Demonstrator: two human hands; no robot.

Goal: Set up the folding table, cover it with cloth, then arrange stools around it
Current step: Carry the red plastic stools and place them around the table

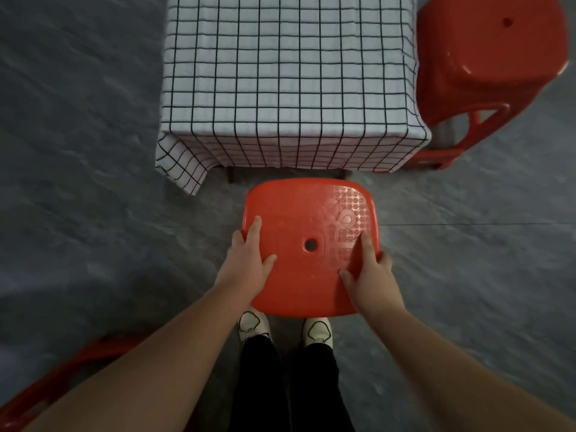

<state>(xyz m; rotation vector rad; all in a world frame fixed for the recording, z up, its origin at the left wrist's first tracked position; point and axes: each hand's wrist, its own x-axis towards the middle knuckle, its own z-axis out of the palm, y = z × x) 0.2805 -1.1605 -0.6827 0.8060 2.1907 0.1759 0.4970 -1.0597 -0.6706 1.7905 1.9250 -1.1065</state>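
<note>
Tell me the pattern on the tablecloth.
The tablecloth is white with a thin black grid; head view shows it.

The cloth lies over the counter, hanging down its near side and draping lowest at the near left corner. The near stool stands on the floor just before the counter's near edge, between it and the person's shoes. The left hand grips the seat's left edge and the right hand its right edge. The right stool stands just beside the counter's right side. A third stool sits behind and to the left, well apart from the counter.
</note>
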